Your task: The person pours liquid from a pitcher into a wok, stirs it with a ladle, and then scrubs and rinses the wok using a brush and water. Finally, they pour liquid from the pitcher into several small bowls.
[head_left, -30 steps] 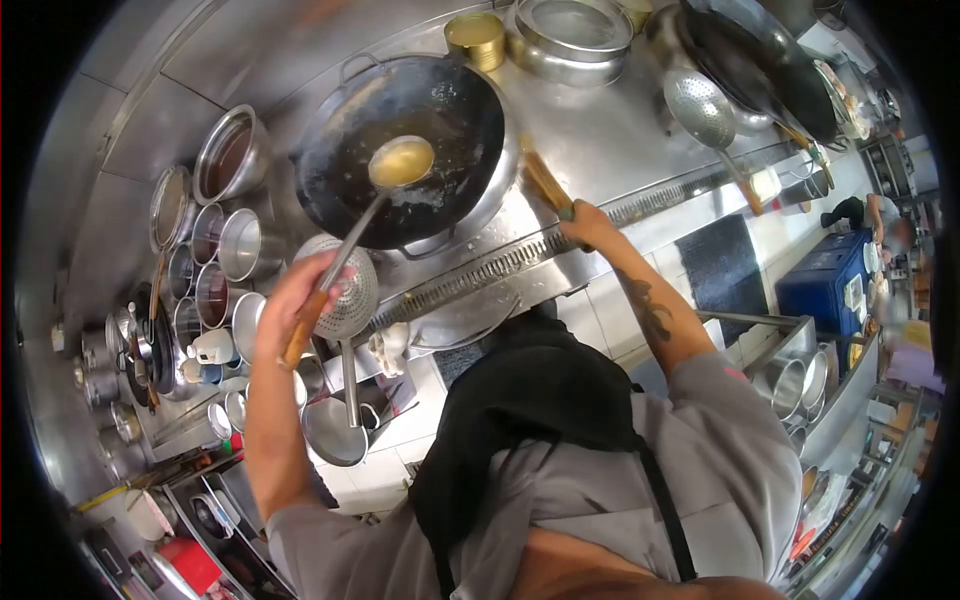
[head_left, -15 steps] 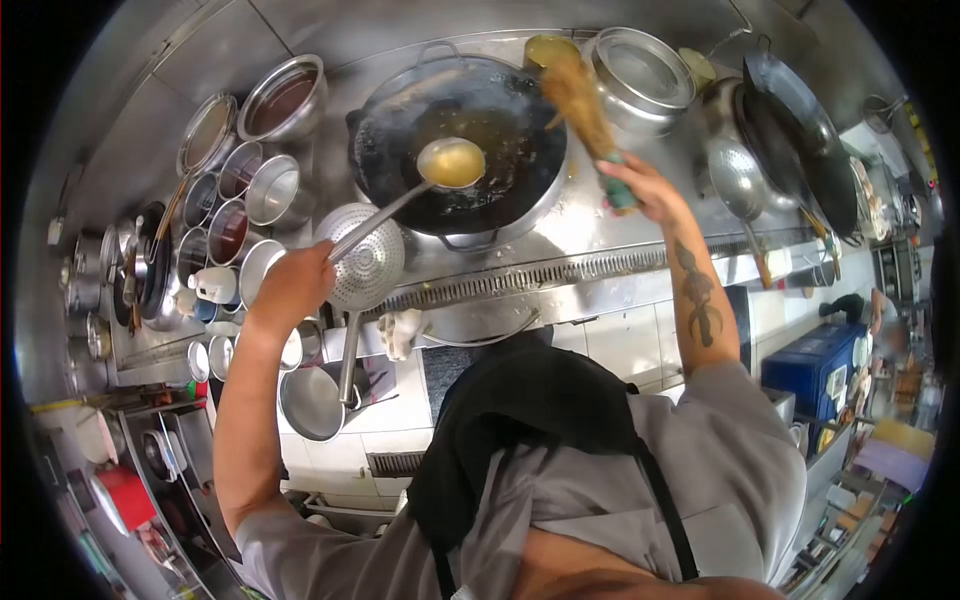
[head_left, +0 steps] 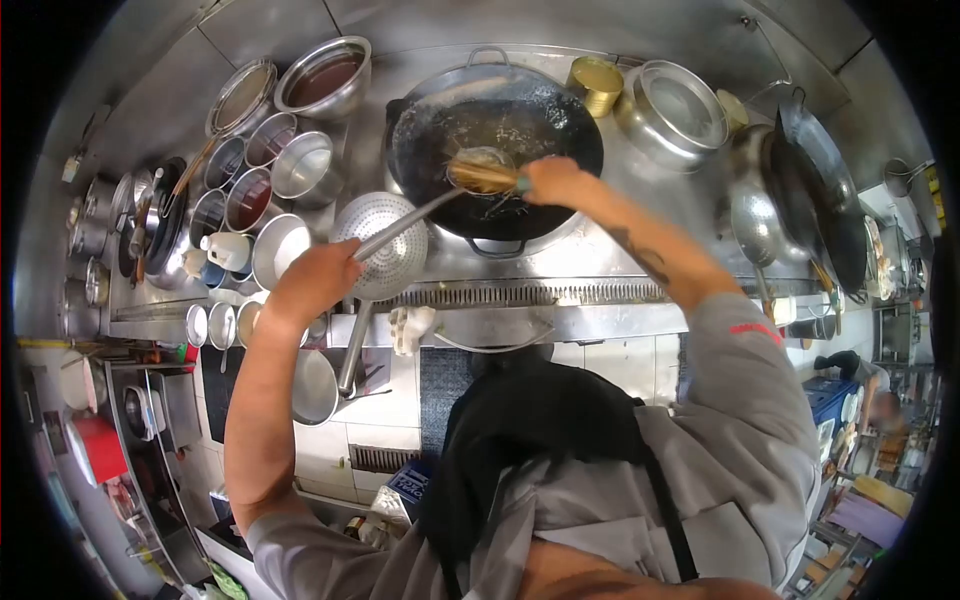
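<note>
My left hand is closed around the handle of a long metal ladle, whose bowl hangs over a large dark wok. My right hand grips a bamboo wok brush by its green-wrapped end. The brush's bristles are at the ladle's bowl and partly cover it, so what the bowl holds is hard to see. Dark, bubbly liquid lies in the wok. Below my left hand's ladle, a perforated strainer rests at the stove's front edge, its handle pointing toward me.
Metal pots and a bowl of dark red liquid stand to the left. A gold tin, a lidded steel pot and another wok are on the right. A crumpled white cloth hangs over the front edge.
The brush has swung down and left from beside the wok to the ladle's bowl. The pale yellow liquid seen in the bowl earlier no longer shows. The whole view has shifted somewhat.
</note>
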{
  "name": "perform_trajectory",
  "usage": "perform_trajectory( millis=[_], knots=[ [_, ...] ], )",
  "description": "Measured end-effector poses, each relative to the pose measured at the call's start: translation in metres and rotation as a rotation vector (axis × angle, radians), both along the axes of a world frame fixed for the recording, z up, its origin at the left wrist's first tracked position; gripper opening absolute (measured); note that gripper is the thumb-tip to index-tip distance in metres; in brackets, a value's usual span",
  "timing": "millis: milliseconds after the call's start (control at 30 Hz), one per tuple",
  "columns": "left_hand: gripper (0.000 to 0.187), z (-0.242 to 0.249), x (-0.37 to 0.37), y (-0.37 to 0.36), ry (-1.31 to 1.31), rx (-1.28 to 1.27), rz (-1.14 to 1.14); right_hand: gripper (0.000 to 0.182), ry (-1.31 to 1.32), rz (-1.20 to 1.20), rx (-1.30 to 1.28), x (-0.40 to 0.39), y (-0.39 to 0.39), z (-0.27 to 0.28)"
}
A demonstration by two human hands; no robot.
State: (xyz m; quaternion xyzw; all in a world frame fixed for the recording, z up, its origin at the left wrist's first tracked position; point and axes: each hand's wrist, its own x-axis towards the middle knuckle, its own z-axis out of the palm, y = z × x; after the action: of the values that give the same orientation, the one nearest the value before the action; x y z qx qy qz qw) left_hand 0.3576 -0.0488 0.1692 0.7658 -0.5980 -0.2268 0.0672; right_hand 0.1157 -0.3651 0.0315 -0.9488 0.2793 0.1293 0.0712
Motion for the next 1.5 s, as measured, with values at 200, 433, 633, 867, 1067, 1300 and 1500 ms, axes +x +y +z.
perform_trajectory(
  millis=[200, 433, 633, 867, 1067, 1300, 1500],
  knots=[
    [0.027, -0.003, -0.001, -0.001, 0.037, 0.002, -0.014, 0.017, -0.131, 0.029, -0.161, 0.002, 0.010, 0.008],
    [0.027, 0.007, -0.008, -0.006, 0.097, 0.048, 0.006, 0.020, -0.129, -0.013, -0.183, 0.003, 0.028, 0.005],
    [0.029, 0.023, -0.025, -0.003, 0.226, 0.215, 0.201, 0.037, -0.033, -0.035, -0.192, -0.001, 0.014, 0.006],
    [0.034, -0.032, -0.011, 0.019, -0.076, -0.156, -0.037, 0.031, -0.117, -0.112, -0.073, -0.004, 0.007, 0.006],
    [0.042, -0.024, -0.034, 0.026, -0.422, -0.009, -0.028, 0.038, -0.026, -0.225, 0.108, -0.003, -0.010, 0.006],
    [0.052, -0.028, -0.046, 0.034, -0.719, 0.007, -0.101, 0.039, -0.049, -0.130, 0.080, 0.006, 0.000, 0.013],
    [0.054, -0.015, -0.047, 0.032, -0.800, -0.039, -0.134, 0.037, 0.093, -0.089, 0.033, 0.004, -0.015, 0.036]
  ],
)
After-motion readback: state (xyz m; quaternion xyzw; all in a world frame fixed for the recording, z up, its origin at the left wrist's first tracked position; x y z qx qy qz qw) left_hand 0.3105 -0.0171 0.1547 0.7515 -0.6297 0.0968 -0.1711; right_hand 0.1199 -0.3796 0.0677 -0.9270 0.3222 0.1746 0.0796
